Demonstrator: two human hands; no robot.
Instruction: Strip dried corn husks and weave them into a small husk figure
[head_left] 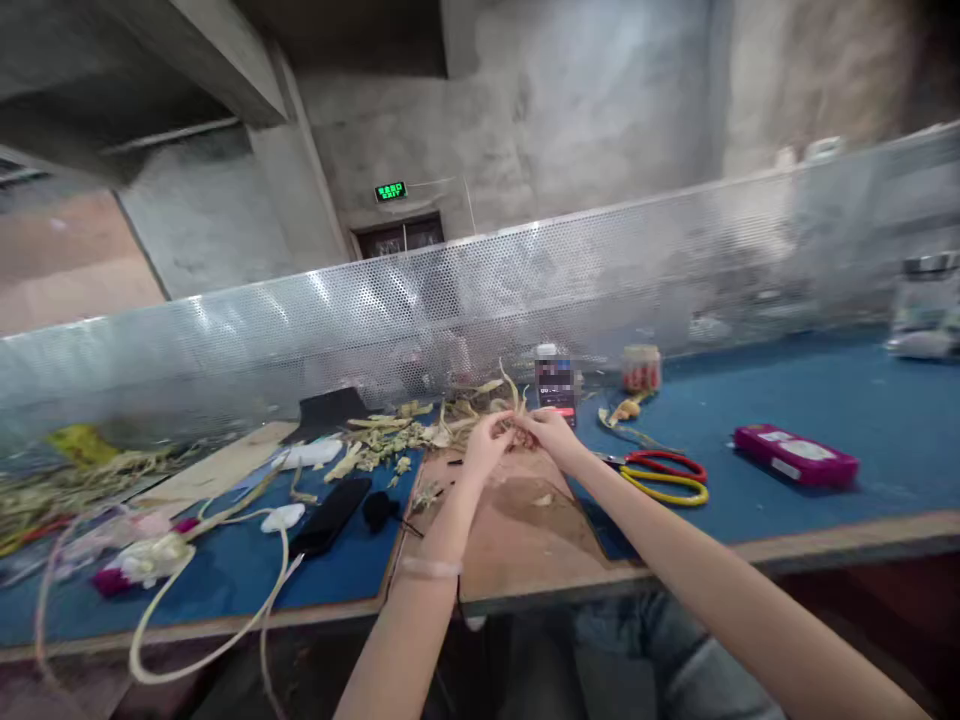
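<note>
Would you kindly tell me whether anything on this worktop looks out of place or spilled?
A pale cord loops over the front of the blue worktop, where it might snag. Dry-looking scraps also lie scattered loose beyond the black phone, like a spill.

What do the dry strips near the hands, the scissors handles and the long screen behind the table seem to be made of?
Dry strips: probably dried plant leaf or husk, matte; they look pale, curled and ragged.
Scissors handles: likely plastic or plastic-coated, smooth, in even red and yellow.
Screen: most likely metal, shiny grey, with small holes and bright reflections.
</note>
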